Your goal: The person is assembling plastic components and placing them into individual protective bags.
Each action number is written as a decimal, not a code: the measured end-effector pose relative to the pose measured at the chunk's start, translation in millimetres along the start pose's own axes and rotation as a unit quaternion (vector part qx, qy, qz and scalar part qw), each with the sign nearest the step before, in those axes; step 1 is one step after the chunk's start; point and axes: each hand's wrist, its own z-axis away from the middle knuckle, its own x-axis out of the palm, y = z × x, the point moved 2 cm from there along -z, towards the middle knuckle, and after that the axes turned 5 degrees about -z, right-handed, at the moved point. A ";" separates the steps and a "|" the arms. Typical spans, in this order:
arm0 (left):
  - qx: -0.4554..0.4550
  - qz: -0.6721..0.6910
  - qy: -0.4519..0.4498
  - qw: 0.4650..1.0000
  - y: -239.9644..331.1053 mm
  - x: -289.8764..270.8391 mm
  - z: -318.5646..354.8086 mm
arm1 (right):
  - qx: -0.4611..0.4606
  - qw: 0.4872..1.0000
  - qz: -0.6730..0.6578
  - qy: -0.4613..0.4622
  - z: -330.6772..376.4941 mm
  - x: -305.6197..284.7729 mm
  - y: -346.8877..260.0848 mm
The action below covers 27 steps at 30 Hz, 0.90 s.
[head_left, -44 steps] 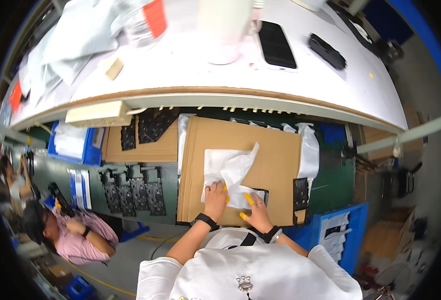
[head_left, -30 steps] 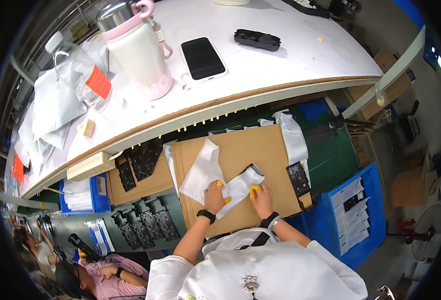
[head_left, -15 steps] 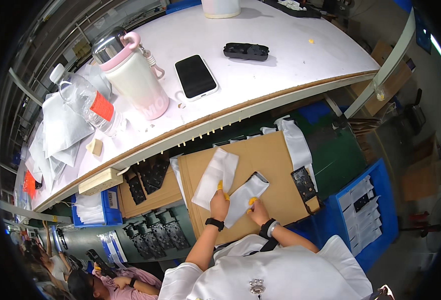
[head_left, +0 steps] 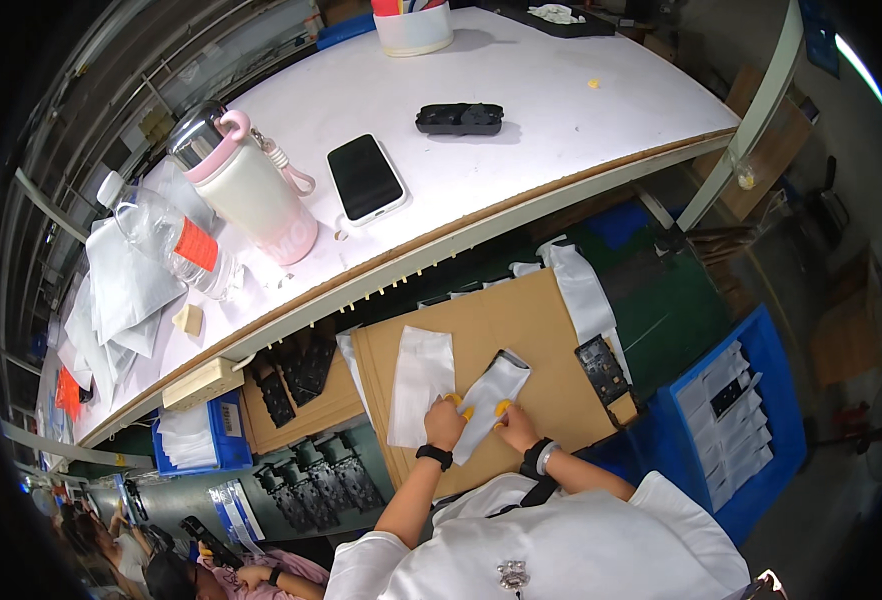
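Observation:
A white foam sleeve (head_left: 490,398) with a dark part showing at its far end lies slantwise on the cardboard sheet (head_left: 521,310). My left hand (head_left: 445,425), with yellow finger covers, is closed at the sleeve's left edge. My right hand (head_left: 517,428), also with yellow finger covers, grips its right edge. A second white sleeve (head_left: 422,375) lies flat on the cardboard beside my left hand. To the right of the cardboard rests a black frame-like part (head_left: 599,366).
A blue bin (head_left: 786,430) of wrapped parts stands at right. Several black parts (head_left: 321,480) lie at left near a blue box (head_left: 231,440) of white sleeves. The white shelf (head_left: 561,120) above carries a phone (head_left: 365,178), tumbler (head_left: 256,205) and bottle (head_left: 171,235). A co-worker (head_left: 251,580) sits lower left.
My left hand has let go of the second sleeve, which now lies flat, and has moved to the left edge of the sleeve with the dark part. My right hand stays on that sleeve.

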 end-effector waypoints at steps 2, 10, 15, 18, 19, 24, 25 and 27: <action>0.029 0.017 -0.025 0.999 -2.5 2.0 -0.9 | 0.011 1.000 -0.013 -0.020 -1.0 7.1 -1.2; 0.195 0.171 -0.014 0.966 41.0 -17.1 38.5 | 0.096 0.821 -0.531 -0.186 47.8 -39.4 -91.9; 0.290 0.045 -0.122 0.948 73.4 -15.0 56.0 | 0.108 0.837 -0.519 -0.135 37.8 -47.6 -44.6; 0.349 -0.043 -0.076 0.933 70.2 -4.0 76.0 | 0.108 0.800 -0.571 -0.150 45.7 -55.6 -42.0; 0.349 -0.041 -0.077 0.933 72.1 -3.2 78.8 | 0.110 0.800 -0.570 -0.149 48.1 -54.7 -38.3; 0.361 -0.071 -0.194 0.909 69.7 18.9 91.6 | 0.005 0.880 -0.450 -0.152 51.7 -49.4 -32.8; 0.361 -0.052 -0.199 0.909 71.5 15.9 92.3 | 0.005 0.879 -0.452 -0.149 50.9 -48.5 -28.4; 0.365 -0.060 -0.191 0.909 77.4 10.8 84.1 | -0.011 0.959 -0.252 -0.129 46.6 -48.2 -19.3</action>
